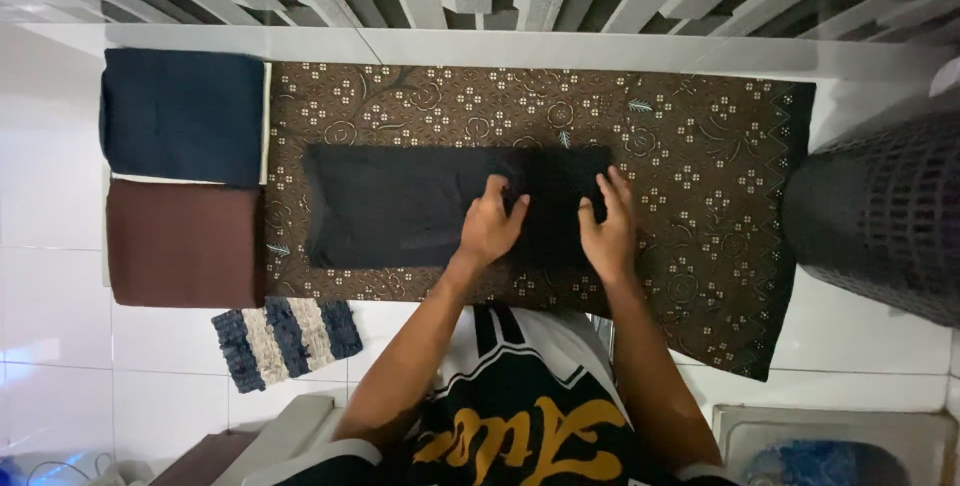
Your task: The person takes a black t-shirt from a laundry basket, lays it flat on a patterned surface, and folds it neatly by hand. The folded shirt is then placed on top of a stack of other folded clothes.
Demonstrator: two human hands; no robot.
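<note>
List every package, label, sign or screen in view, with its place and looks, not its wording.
No packages, labels, signs or screens in view.
Only lettering: large yellow script across the person's black and white shirt, bottom centre.
Both hands, left hand and right hand, press on a plain black folded cloth with no tag showing.

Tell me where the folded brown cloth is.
In the head view, the folded brown cloth lies at the left on the white surface, just below the folded navy cloth, beside the patterned brown mat, above the small striped rag.
</note>
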